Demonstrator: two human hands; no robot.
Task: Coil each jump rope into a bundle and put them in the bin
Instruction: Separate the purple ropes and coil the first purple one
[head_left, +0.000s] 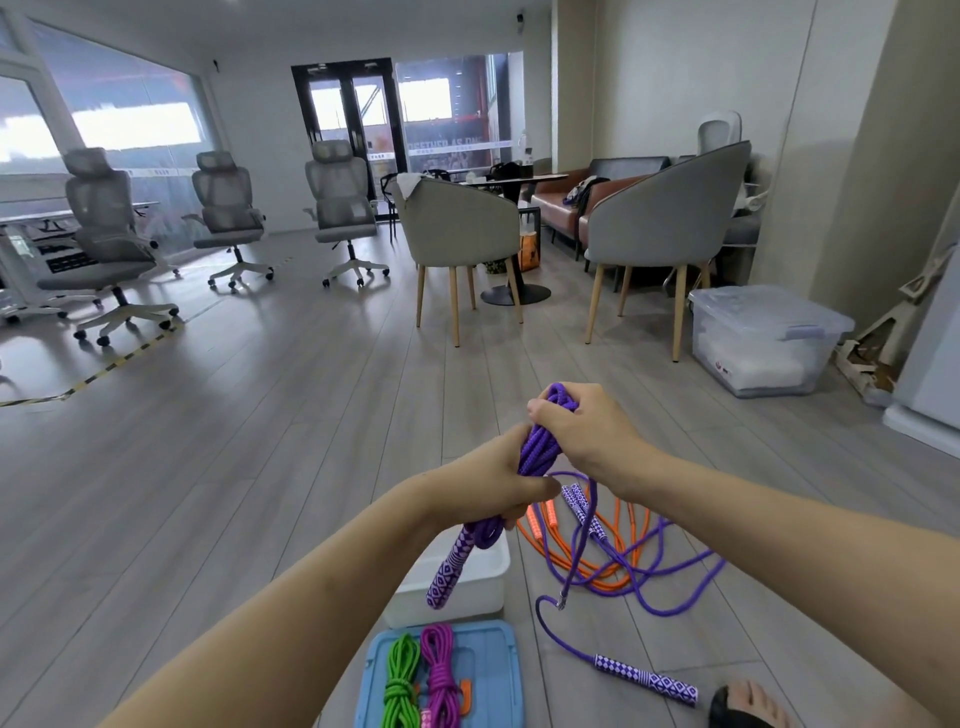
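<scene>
Above the grey plank floor, at the centre of view, both hands worked a braided purple jump rope. The left hand was curled tight round the lower part of the bundled loops, and the right hand gripped the top of the coil, fingers folded over it. One diamond-patterned handle hung down from the left hand toward 7 o'clock.

Below it sat a white rectangular bin of smooth plastic; what it held could not be seen. At 6 o'clock a light blue lid lay flat, bearing a coiled green rope and a coiled magenta rope side by side.

On the floor at 4 o'clock an uncoiled orange rope and a second loose purple rope lay tangled across each other, the purple one's patterned handle ending near a sandalled foot at 5 o'clock.

Farther off at 2 o'clock stood a clear lidded storage box beside grey upholstered chairs with wooden legs. At 10 o'clock were mesh office chairs on castors.
</scene>
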